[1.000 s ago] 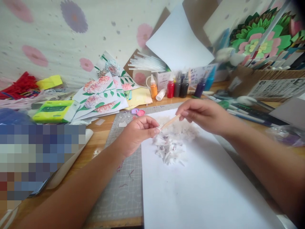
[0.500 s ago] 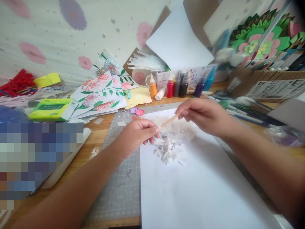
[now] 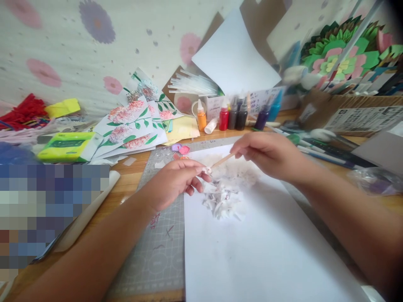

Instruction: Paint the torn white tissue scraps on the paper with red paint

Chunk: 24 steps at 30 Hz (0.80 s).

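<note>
My right hand point(image 3: 267, 153) pinches a thin wooden stick point(image 3: 221, 161) that points down-left. A small white paper scrap point(image 3: 207, 170) sits at the stick's tip, and my left hand point(image 3: 176, 181) holds that scrap between thumb and forefinger. Both hands hover over a heap of small white paper pieces point(image 3: 225, 197) on a large white sheet point(image 3: 261, 251). The sheet lies on a grey cutting mat point(image 3: 157, 256).
Small paint bottles point(image 3: 233, 115) stand in a row behind the sheet. Flower pictures point(image 3: 132, 126) and a green-yellow box point(image 3: 67, 146) lie at the left. Pens point(image 3: 324, 144) and a cardboard box with paper flowers point(image 3: 343, 58) crowd the right. A blurred patch covers the near left.
My left hand has loosened, its lower fingers spreading, while it keeps the scrap at the stick's tip. The right hand and stick have stayed almost in place.
</note>
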Each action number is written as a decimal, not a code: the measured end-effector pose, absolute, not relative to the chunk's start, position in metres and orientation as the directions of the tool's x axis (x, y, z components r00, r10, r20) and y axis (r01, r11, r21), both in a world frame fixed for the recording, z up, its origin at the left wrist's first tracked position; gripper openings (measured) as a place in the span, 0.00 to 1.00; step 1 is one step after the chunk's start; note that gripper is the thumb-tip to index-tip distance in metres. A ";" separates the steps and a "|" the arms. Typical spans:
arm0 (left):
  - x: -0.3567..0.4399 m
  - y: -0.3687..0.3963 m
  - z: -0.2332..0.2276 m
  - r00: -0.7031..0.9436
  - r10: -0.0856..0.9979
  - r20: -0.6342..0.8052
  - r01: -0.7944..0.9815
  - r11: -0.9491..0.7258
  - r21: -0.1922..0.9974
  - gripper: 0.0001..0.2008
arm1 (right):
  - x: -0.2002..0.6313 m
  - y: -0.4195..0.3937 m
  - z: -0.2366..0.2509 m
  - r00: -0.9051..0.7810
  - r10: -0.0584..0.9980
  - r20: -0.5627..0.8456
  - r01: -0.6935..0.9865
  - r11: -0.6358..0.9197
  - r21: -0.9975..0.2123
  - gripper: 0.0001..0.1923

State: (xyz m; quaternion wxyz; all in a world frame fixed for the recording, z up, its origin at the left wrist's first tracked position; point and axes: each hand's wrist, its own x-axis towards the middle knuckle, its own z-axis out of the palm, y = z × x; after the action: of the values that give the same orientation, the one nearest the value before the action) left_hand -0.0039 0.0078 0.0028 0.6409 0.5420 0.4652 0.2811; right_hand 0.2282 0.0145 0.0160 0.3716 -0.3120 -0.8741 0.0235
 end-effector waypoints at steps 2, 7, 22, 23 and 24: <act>-0.003 0.008 0.003 0.417 0.858 -0.299 0.102 0.283 0.954 0.10 | 0.228 0.014 0.018 -0.527 0.578 0.623 0.527 0.797 -0.294 0.10; -0.002 0.009 0.001 0.428 0.845 -0.321 0.075 0.321 0.944 0.10 | 0.227 0.012 0.019 -0.527 0.577 0.624 0.510 0.802 -0.310 0.10; 0.000 0.008 0.002 0.477 0.816 -0.328 0.106 0.317 0.942 0.07 | 0.223 0.005 0.024 -0.559 0.566 0.606 0.489 0.815 -0.311 0.13; 0.000 0.008 0.002 0.488 0.808 -0.330 0.112 0.317 0.942 0.07 | 0.222 0.005 0.024 -0.563 0.561 0.608 0.486 0.819 -0.306 0.14; -0.001 0.007 0.002 0.497 0.802 -0.330 0.118 0.315 0.942 0.07 | 0.222 0.005 0.024 -0.565 0.551 0.614 0.481 0.825 -0.298 0.14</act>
State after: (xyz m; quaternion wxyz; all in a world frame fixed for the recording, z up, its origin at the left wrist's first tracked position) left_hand -0.0007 0.0073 0.0020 0.6844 0.5294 0.4346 0.2498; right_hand 0.2220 0.0045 0.0244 0.3637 -0.2920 -0.8832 0.0485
